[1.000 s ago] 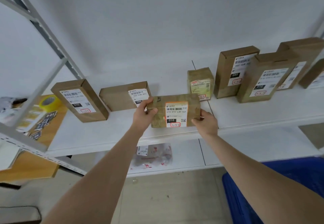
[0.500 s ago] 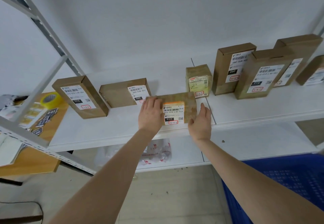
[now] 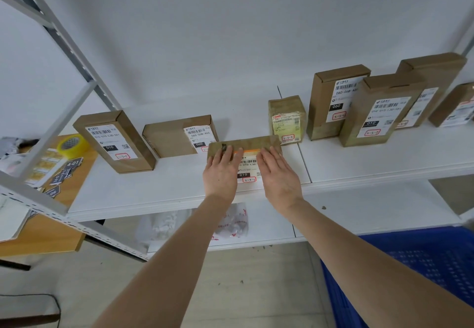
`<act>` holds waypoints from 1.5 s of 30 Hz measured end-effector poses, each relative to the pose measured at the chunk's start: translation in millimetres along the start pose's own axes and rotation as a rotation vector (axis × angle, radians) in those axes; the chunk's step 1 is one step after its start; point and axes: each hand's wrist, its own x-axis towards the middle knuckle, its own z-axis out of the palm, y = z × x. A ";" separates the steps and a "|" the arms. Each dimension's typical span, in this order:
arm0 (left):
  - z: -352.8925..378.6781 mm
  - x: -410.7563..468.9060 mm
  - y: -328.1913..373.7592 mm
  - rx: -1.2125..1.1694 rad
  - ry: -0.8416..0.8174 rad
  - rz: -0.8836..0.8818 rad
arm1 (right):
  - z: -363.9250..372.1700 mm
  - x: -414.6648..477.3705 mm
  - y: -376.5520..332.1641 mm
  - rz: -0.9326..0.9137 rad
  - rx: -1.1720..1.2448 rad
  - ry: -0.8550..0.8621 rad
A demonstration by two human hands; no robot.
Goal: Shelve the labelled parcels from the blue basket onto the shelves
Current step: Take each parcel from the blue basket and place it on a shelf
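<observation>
Counting eight boxes (image 3: 115, 143) on the upper shelf (image 3: 154, 189): two at left, then the flat box (image 3: 246, 141) at the front edge, then five to its right. Left hand (image 3: 221, 173) and right hand (image 3: 279, 176) lie flat on the flat box, fingers straight, pressing down; bare shelf flanks it. One bag (image 3: 230, 222) lies on the lower shelf; blue basket (image 3: 423, 263) at lower right, contents hidden.

I count eight cardboard parcels (image 3: 115, 143) (image 3: 177, 135) (image 3: 246, 143) (image 3: 287, 119) (image 3: 331, 101) (image 3: 377, 112) (image 3: 436, 71) (image 3: 454, 107), one plastic-bagged parcel (image 3: 230, 222), two white shelves (image 3: 154, 186) (image 3: 346, 222), one blue basket (image 3: 423, 263), one yellow tape roll (image 3: 71, 144), and two hands (image 3: 221, 173) (image 3: 279, 176) of mine.
</observation>
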 end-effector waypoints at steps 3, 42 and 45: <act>-2.4 5.6 -5.6 -0.007 -0.003 0.018 | 1.0 2.7 0.7 -0.013 0.036 0.021; 3.3 69.4 -26.3 0.037 -0.047 0.039 | 5.6 68.4 7.6 0.022 0.010 -0.068; -3.2 69.2 -24.0 0.031 -0.114 0.054 | -3.5 69.5 5.2 0.027 -0.014 -0.118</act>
